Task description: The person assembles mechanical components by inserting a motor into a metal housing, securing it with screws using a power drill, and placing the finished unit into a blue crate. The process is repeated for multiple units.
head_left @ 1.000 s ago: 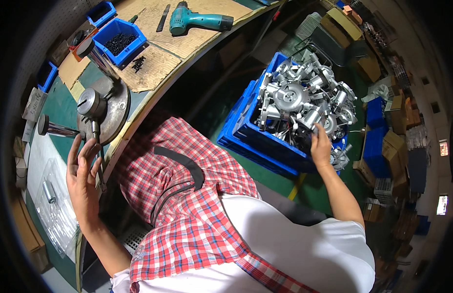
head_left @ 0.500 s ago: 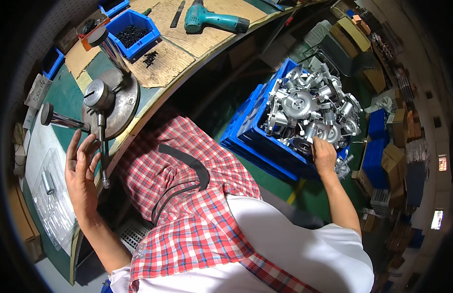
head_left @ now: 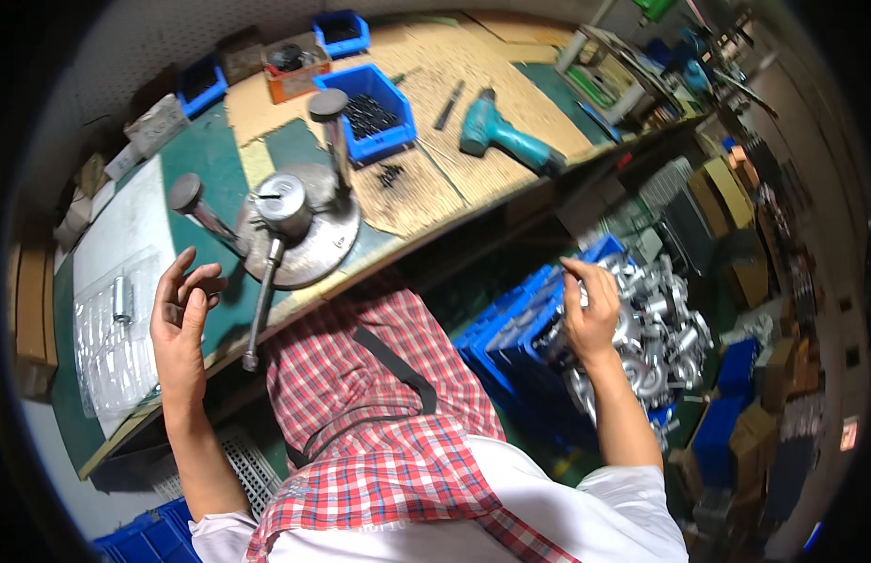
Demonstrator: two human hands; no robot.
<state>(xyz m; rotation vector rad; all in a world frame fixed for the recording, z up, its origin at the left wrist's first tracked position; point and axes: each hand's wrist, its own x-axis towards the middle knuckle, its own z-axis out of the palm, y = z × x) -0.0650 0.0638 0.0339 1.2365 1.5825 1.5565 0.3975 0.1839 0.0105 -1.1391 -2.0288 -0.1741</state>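
Observation:
My left hand (head_left: 182,333) is raised at the bench's front edge, fingers apart and nothing in it. Close to its right stands a metal clamping fixture: a round base plate (head_left: 332,249), a slotted cylindrical chuck (head_left: 283,205) and a long lever handle (head_left: 262,314) jutting past the edge. Two capped posts rise beside the chuck, a left post (head_left: 187,193) and a right post (head_left: 329,105). My right hand (head_left: 593,314) hovers over the blue crate (head_left: 512,352), thumb and forefinger parted, with no part visible in it. Silver metal motor assemblies (head_left: 678,328) are heaped in that crate.
On the bench lie a teal cordless drill (head_left: 511,141), a blue bin (head_left: 400,139) of black screws, loose screws (head_left: 390,175) and a clear plastic tray (head_left: 116,380) with a silver cylinder (head_left: 123,298). Cardboard boxes (head_left: 750,446) and more blue crates (head_left: 722,422) stand at right.
My right hand has come up and away from the metal parts in the crate, toward the bench. The view has turned, showing more of the bench. My left hand stays raised and empty.

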